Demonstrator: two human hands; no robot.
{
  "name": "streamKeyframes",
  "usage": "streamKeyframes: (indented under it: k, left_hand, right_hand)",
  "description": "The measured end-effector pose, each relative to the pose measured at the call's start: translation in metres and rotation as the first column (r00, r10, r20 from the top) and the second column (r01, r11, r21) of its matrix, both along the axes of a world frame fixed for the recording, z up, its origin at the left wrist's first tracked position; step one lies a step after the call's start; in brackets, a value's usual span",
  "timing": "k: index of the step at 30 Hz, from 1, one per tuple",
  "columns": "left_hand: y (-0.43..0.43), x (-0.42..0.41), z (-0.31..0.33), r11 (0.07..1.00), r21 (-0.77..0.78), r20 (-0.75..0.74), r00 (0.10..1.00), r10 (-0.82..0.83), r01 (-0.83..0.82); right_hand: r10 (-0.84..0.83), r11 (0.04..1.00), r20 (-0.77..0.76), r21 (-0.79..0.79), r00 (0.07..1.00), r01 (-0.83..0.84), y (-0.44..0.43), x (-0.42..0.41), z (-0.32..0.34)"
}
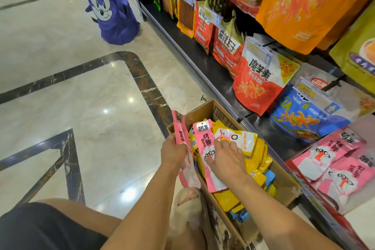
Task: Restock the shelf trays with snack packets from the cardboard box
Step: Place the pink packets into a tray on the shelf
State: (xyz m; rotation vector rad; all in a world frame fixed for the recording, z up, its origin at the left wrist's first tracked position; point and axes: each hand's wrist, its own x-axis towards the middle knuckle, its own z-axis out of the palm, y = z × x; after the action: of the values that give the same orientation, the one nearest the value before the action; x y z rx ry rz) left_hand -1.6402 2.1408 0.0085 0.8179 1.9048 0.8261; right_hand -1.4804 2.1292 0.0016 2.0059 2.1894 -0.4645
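Observation:
An open cardboard box (284, 186) stands on the floor beside the shelf, holding yellow, pink and blue snack packets. My left hand (172, 153) grips a small upright bundle of pink packets (180, 132) at the box's left edge. My right hand (226, 157) lies over the box, thumb and fingers pinching another pink packet (205, 140) that rests on the yellow packets (254, 154). At the lower right, a red-edged shelf tray (304, 180) holds matching pink packets (332, 160).
Hooks above the shelf carry hanging bags: orange (300, 6), red-and-white (257, 81), blue (304, 115). A purple cartoon figure (111, 12) stands on the marble floor at the far left. My sandalled foot (188, 207) is next to the box.

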Motion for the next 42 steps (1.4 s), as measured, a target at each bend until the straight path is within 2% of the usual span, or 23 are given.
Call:
streamKeyframes:
  k: [7,9,13,16,18,21,27,29,32,34,36,42]
  left_hand:
    - [-0.008,-0.032,0.006,0.988,0.025,0.233,0.962,0.142,-0.152]
    - [-0.008,-0.036,0.007,0.984,0.043,0.273,0.949,0.156,-0.174]
    - [-0.005,-0.035,0.01,0.975,0.043,0.363,0.913,0.186,-0.216]
    - [0.0,-0.026,0.016,0.974,0.028,0.46,0.868,0.187,-0.225]
    - [0.004,-0.017,0.021,0.974,0.025,0.527,0.831,0.177,-0.223]
    - [0.007,0.0,0.029,0.98,0.052,0.586,0.8,0.126,-0.192]
    - [0.002,0.043,0.041,0.99,0.137,0.586,0.802,-0.115,0.041]
    - [-0.002,0.062,0.044,0.98,0.165,0.578,0.794,-0.187,0.11]
    - [-0.008,0.091,0.043,0.953,0.208,0.538,0.788,-0.3,0.22]
    - [-0.01,0.111,0.043,0.932,0.218,0.512,0.779,-0.362,0.289]
    - [-0.012,0.132,0.042,0.916,0.209,0.514,0.759,-0.4,0.342]
    - [-0.015,0.199,0.036,0.874,0.203,0.468,0.741,-0.482,0.441]
  right_hand:
    - [-0.041,0.999,0.033,0.027,0.999,0.04,-0.008,-0.012,-0.02]
    - [-0.083,0.996,-0.032,0.026,0.996,0.083,-0.006,-0.014,-0.02]
    - [-0.183,0.982,-0.264,0.003,0.947,0.19,-0.001,-0.007,-0.015]
    - [-0.303,0.95,-0.51,-0.093,0.805,0.298,0.002,0.006,-0.006]
    - [-0.368,0.926,-0.611,-0.169,0.701,0.338,0.004,0.018,0.003]
    - [-0.446,0.885,-0.75,-0.287,0.489,0.366,0.002,0.038,0.015]
    - [-0.539,0.797,-0.835,-0.462,0.111,0.39,-0.018,0.09,0.035]
    - [-0.545,0.765,-0.837,-0.476,0.043,0.433,-0.028,0.108,0.04]
    - [-0.561,0.707,-0.827,-0.472,0.012,0.527,-0.045,0.138,0.045]
    - [-0.573,0.653,-0.818,-0.499,-0.06,0.57,-0.057,0.158,0.047]
    - [-0.567,0.609,-0.814,-0.519,-0.129,0.6,-0.069,0.176,0.049]
    - [-0.518,0.468,-0.815,-0.524,-0.259,0.712,-0.099,0.234,0.055]
